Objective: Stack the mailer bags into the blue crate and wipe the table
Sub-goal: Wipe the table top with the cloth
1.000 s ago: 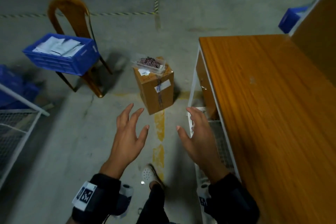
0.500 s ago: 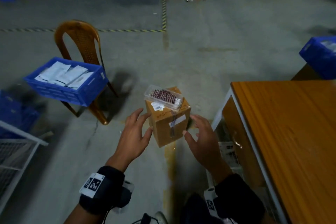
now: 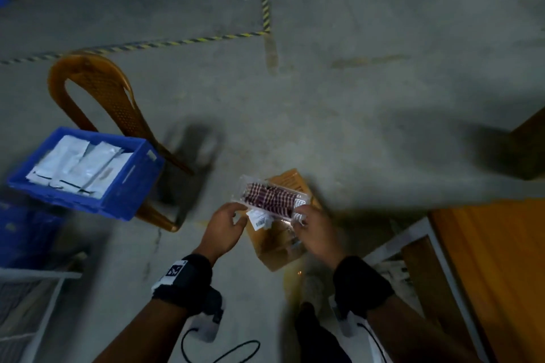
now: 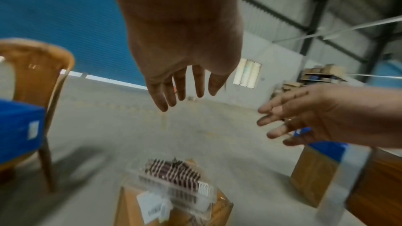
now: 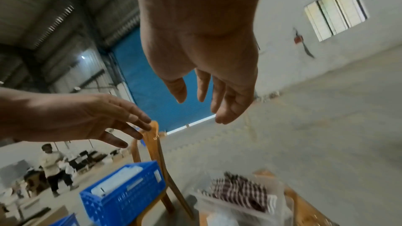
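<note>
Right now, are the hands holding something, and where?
Nothing yet, it seems: left hand and right hand, fingers straight, reach for the clear packet's two ends on the cardboard box.

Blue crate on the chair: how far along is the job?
Done: white mailer bags lie in the blue crate. In hand: left hand and right hand reach a clear cloth packet on a cardboard box; grip unclear. Left: wiping the table.

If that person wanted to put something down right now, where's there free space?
The orange tabletop at right shows bare wood, and the concrete floor beyond the cardboard box is open. Crowded spots: the box top, covered by a clear packet, and the blue crate on the chair, lined with mailer bags.
</note>
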